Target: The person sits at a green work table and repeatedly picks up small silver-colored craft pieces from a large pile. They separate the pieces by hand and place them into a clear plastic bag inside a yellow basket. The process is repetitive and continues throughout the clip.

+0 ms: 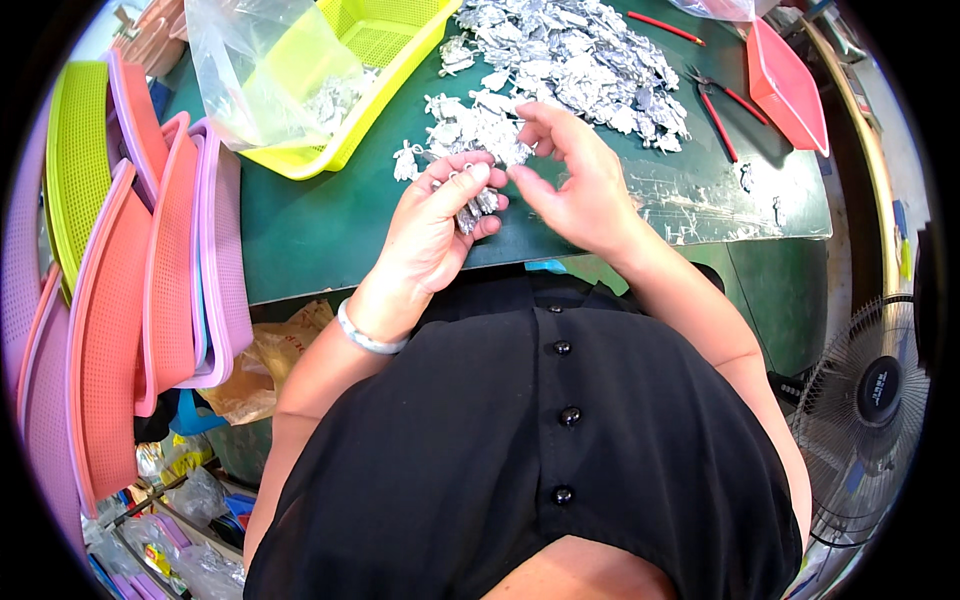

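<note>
It is bright here, and the light seems to come from above. The small silver metal pieces [590, 75] in the heap shine so much that some look plain white. The bare right hand [590, 190] is very bright too. White shine streaks the clear, thin plastic bag [235, 70]. Bright dots sit on the round black buttons [570, 416] of the dark black cloth shirt [430, 450]. A shadow lies beside the pink plastic tray [785, 90] on the flat green table [320, 240]. Near the round black rim, the orange plastic baskets [110, 350] look bent, and little things at the lower left are hard to see.
</note>
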The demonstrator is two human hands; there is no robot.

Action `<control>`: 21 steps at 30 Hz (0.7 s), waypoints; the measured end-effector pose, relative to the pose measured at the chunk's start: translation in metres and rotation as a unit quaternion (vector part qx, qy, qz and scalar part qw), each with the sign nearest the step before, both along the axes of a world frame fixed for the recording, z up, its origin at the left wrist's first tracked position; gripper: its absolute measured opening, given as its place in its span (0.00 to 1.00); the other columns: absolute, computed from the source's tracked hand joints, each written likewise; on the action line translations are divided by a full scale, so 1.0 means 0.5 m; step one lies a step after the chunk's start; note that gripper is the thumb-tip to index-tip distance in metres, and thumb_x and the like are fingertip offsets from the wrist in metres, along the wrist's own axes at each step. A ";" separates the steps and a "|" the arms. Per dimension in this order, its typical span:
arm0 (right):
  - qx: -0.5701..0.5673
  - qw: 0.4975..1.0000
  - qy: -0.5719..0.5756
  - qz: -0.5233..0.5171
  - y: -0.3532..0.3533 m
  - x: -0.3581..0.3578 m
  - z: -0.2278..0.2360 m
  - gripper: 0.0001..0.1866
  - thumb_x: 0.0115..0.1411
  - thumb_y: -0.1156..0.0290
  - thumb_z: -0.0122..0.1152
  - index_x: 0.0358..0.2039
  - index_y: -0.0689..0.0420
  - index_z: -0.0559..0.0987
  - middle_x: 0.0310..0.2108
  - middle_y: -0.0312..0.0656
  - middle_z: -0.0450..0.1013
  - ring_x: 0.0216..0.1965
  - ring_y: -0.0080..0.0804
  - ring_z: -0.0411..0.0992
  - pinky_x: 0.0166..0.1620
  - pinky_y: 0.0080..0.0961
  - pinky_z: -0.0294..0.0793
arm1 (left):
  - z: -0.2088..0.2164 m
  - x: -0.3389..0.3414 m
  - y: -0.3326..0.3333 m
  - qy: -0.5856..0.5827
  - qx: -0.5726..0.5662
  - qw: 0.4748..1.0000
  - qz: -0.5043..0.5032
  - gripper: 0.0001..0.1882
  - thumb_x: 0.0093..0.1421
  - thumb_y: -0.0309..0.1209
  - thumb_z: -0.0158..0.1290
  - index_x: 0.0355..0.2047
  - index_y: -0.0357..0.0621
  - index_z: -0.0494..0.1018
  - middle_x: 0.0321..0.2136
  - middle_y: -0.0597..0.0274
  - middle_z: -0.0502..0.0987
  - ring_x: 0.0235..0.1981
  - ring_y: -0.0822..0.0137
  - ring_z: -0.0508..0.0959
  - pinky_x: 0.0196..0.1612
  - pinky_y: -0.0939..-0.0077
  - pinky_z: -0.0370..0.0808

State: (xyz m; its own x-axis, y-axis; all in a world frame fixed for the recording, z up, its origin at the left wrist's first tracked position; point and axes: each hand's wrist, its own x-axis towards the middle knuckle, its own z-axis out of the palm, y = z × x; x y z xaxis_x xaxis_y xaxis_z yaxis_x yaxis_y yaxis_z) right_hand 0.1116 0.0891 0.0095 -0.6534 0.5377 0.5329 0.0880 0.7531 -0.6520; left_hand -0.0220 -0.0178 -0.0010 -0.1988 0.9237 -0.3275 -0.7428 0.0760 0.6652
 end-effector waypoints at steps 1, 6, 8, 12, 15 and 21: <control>0.017 1.000 0.013 0.013 -0.005 0.001 0.002 0.26 0.43 0.77 0.62 0.46 0.56 0.69 0.32 0.38 0.70 0.31 0.27 0.67 0.34 0.22 0.68 | -0.001 0.003 0.003 0.002 -0.001 1.000 0.008 0.10 0.55 0.29 0.52 0.37 0.43 0.67 0.29 0.64 0.73 0.28 0.71 0.74 0.26 0.79 0.71; 0.019 0.998 0.011 0.059 -0.004 0.006 0.002 0.30 0.40 0.74 0.67 0.47 0.56 0.68 0.33 0.38 0.70 0.33 0.26 0.68 0.35 0.20 0.67 | 0.000 0.006 0.015 -0.002 -0.012 0.999 0.040 0.07 0.55 0.30 0.53 0.33 0.45 0.67 0.24 0.68 0.71 0.23 0.74 0.71 0.21 0.83 0.66; -0.005 0.998 0.017 0.064 0.018 0.008 -0.004 0.30 0.40 0.73 0.68 0.47 0.56 0.68 0.34 0.38 0.71 0.34 0.26 0.68 0.35 0.20 0.66 | 0.003 0.002 0.015 0.001 -0.020 0.999 0.031 0.07 0.55 0.30 0.53 0.33 0.45 0.67 0.24 0.68 0.70 0.23 0.74 0.71 0.20 0.82 0.65; 0.122 0.989 -0.081 -0.014 0.052 0.013 -0.022 0.24 0.42 0.72 0.63 0.43 0.60 0.70 0.35 0.44 0.69 0.39 0.41 0.66 0.43 0.31 0.65 | 0.005 -0.003 0.014 0.004 -0.028 0.999 0.031 0.07 0.55 0.30 0.52 0.33 0.45 0.67 0.24 0.67 0.70 0.22 0.73 0.70 0.20 0.83 0.65; 0.172 0.976 -0.131 -0.032 0.054 0.010 -0.029 0.23 0.42 0.75 0.61 0.42 0.61 0.69 0.36 0.46 0.69 0.39 0.43 0.64 0.43 0.32 0.65 | 0.005 -0.004 0.012 -0.002 -0.030 0.999 0.033 0.07 0.56 0.29 0.51 0.34 0.45 0.66 0.25 0.64 0.71 0.23 0.71 0.71 0.19 0.83 0.65; 0.148 0.980 -0.130 -0.028 0.054 0.005 -0.030 0.24 0.42 0.76 0.60 0.43 0.61 0.68 0.36 0.46 0.68 0.39 0.44 0.64 0.43 0.32 0.64 | 0.009 -0.001 0.012 0.011 -0.036 0.999 0.032 0.08 0.55 0.30 0.52 0.32 0.43 0.67 0.24 0.66 0.70 0.22 0.73 0.70 0.19 0.84 0.64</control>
State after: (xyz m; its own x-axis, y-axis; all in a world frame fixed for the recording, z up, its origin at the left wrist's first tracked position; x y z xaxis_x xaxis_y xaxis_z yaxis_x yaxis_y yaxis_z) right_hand 0.1142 0.1162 -0.0056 -0.7613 0.4234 0.4911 0.2686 0.8953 -0.3555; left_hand -0.0223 -0.0120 0.0034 -0.2650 0.8831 -0.3872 -0.7329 0.0765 0.6760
